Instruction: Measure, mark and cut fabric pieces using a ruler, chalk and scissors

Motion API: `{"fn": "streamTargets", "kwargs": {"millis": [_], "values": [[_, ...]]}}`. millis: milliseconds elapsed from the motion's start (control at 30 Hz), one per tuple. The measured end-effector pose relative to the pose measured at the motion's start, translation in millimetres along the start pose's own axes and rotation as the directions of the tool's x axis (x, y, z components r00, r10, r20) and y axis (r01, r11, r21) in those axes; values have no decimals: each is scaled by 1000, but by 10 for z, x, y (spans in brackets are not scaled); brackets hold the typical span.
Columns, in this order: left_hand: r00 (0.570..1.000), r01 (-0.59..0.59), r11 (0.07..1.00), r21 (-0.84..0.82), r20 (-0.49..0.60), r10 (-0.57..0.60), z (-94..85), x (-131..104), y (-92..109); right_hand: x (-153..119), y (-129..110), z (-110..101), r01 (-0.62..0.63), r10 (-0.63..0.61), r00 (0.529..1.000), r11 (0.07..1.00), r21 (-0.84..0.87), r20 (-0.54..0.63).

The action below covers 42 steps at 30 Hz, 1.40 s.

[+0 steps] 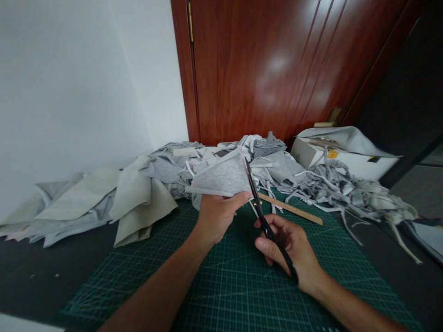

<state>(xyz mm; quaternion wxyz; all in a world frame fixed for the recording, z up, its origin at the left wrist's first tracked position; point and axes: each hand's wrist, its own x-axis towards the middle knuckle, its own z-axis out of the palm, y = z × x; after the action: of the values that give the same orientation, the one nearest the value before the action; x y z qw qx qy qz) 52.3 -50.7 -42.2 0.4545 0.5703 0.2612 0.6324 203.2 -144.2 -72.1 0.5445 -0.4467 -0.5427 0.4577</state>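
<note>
My left hand [218, 214] grips a grey piece of fabric [223, 175] with pale edges, thumb on top near its right corner. The piece is held up above the green cutting mat [228, 286]. In my right hand [287, 244] is a pair of black scissors [265, 221], my fingers around the handles. Their blades point up and away, along the right edge of the fabric. Whether the blades touch the cloth I cannot tell. A thin pale strip hangs by the blades, below the fabric's right corner.
A wooden ruler [292, 208] lies on the mat beyond my right hand. Grey cloth pieces [138, 193] are heaped at the left and back. Tangled fabric strips [360, 193] lie at the right, before a white box [342, 159]. Behind stand a white wall and a brown door [263, 69].
</note>
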Motion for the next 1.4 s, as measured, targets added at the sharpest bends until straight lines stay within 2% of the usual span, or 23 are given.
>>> {"fn": "streamTargets", "kwargs": {"millis": [467,1067,1400], "values": [[999,25,999,-34,43,-24,6,-8,23,3,4,-5,-6,5,1000,999,-32,-8],[999,35,999,-35,39,-33,5,-18,12,3,-39,3,4,-3,1000,1000,-20,22],[999,30,999,-35,45,-28,9,-24,28,1,-9,-3,-45,45,999,999,-22,15]]}}
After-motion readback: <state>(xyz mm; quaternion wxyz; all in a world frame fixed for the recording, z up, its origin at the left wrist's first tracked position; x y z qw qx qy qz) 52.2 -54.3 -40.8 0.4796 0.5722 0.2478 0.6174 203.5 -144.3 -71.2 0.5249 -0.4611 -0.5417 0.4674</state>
